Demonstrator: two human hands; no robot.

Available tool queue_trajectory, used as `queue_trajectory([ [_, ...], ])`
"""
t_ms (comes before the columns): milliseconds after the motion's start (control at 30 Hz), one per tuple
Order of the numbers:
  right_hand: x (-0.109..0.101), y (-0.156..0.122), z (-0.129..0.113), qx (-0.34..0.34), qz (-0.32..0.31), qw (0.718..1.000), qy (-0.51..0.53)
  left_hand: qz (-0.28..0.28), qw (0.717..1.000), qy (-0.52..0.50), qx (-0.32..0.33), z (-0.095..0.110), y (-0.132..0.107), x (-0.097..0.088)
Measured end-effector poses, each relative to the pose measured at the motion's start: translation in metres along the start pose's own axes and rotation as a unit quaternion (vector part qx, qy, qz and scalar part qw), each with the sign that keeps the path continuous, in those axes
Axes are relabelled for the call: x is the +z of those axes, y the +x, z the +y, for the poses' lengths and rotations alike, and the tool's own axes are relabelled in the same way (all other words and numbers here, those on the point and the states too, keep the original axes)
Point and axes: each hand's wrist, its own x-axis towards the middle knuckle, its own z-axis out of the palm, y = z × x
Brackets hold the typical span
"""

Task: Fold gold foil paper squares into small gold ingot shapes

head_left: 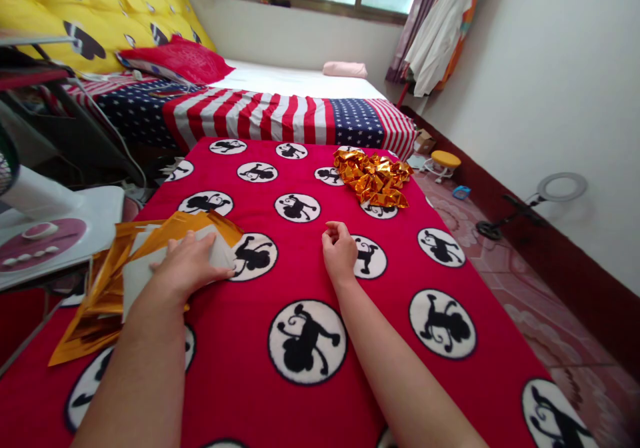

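Observation:
My left hand lies spread, palm down, on a messy stack of gold foil paper sheets. Under its fingers is a sheet with its pale grey-white side up; the thumb reaches that sheet's near right edge. My right hand hovers over or rests on the red cloth at the middle, fingers curled in, and nothing shows in them. At the far right of the table is a heap of folded shiny gold foil pieces, away from both hands.
A red tablecloth with black monkey figures in white circles covers the table. On the left is a white fan base. Beyond the table stands a bed. A yellow stool and a ring light are on the right-hand floor.

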Motion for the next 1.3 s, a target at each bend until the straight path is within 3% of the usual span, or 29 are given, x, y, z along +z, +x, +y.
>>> queue_trajectory([
  [100, 0.0, 0.0, 0.0, -0.001, -0.001, 1.0, 0.004, -0.066, 0.991, 0.112, 0.025, -0.001, 0.005, 0.001],
  [233, 0.0, 0.0, 0.0, 0.0, -0.004, 1.0, 0.004, -0.048, 0.984, 0.168, 0.017, 0.002, 0.007, -0.006],
  [467, 0.0, 0.0, 0.001, -0.004, -0.002, 1.0, -0.002, 0.026, 0.993, 0.093, -0.069, 0.001, -0.001, -0.012],
  [700, 0.0, 0.0, 0.002, -0.005, -0.005, 1.0, -0.004, -0.027, 0.991, 0.026, -0.131, 0.002, 0.002, -0.015],
  [900, 0.0, 0.001, 0.002, -0.005, -0.012, 1.0, -0.002, 0.021, 0.989, 0.027, -0.145, -0.001, 0.001, -0.018],
  [967, -0.001, 0.0, 0.001, -0.006, -0.012, 1.0, -0.001, 0.065, 0.988, 0.014, -0.136, -0.001, -0.001, -0.022],
  [1033, -0.001, 0.0, 0.001, -0.006, -0.012, 1.0, -0.001, 0.146, 0.982, -0.019, -0.122, 0.003, -0.007, -0.03],
  [1100, -0.001, 0.0, 0.0, -0.006, -0.012, 1.0, -0.001, 0.284, 0.953, -0.077, -0.074, 0.011, -0.015, -0.04],
  [1167, -0.001, 0.0, 0.0, -0.006, -0.013, 1.0, -0.001, 0.384, 0.912, -0.146, -0.004, 0.024, -0.022, -0.05],
  [1267, -0.002, 0.0, -0.001, 0.002, -0.016, 1.0, -0.001, 0.426, 0.835, -0.348, 0.016, 0.049, -0.028, -0.056],
  [1300, -0.002, 0.0, -0.002, 0.006, -0.018, 1.0, 0.003, 0.415, 0.79, -0.45, 0.02, 0.058, -0.028, -0.054],
])
